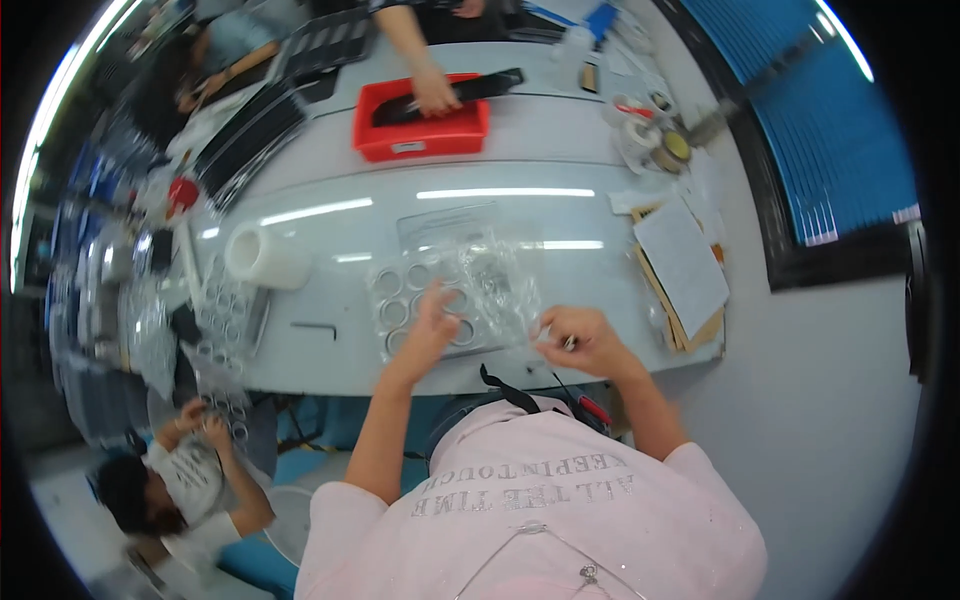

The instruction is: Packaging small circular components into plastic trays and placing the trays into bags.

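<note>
Right grip (pixel 588 338) pinches small item (pixel 570 343) | red bin (pixel 372 137): white label (pixel 409 147) | shirt (pixel 540 540): lettered

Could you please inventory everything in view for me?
Table: one, pale, centre
Bin: one, red, table's far side
Long part: one, black, in co-worker's hand, at bin
Trays: count unclear, black, upper left
Roll: one, white, table's left
Hex key: one, dark, table's left
Rings: several, silvery, table centre
Clear wrap: one, transparent, beside rings
Paper sheet: one, white, table's right
Blinds: one set, blue, right wall
Seated co-worker: one, white top, lower left
Shirt: one, pink, bottom centre
Left hand: one, bare, over rings
Right hand: one, bare, pinching something small
</note>
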Tool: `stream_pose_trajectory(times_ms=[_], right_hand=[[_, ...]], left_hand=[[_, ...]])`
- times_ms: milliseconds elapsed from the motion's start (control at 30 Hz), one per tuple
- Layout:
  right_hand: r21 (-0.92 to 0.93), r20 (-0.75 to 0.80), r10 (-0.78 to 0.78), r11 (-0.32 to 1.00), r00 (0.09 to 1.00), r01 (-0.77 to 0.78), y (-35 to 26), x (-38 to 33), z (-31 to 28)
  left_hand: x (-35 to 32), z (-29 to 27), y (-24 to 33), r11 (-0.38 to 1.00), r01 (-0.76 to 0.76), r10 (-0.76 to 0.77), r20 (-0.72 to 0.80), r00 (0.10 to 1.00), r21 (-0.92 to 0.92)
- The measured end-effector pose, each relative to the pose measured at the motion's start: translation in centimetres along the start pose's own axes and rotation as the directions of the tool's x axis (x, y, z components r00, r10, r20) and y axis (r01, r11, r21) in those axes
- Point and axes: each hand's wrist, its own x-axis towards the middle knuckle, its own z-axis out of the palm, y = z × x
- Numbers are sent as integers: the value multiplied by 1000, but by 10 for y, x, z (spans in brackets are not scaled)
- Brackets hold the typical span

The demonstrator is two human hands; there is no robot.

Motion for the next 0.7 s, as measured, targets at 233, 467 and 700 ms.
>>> stream_pose_trajectory(times_ms=[233, 467, 700], right_hand=[[457, 299, -55, 885, 953, -92, 9, 15, 64], [519, 327, 145, 798, 934, -306, 4, 61, 90], [304, 472, 103, 913, 875, -271, -2, 85, 140]], left_hand=[[-53, 35, 3, 950, -87, 98, 22, 995, -299], [-147, -16, -17, 915, -272, -7, -685, 728, -299], [-297, -35, -161, 821, 461, 359, -932, 38, 336]])
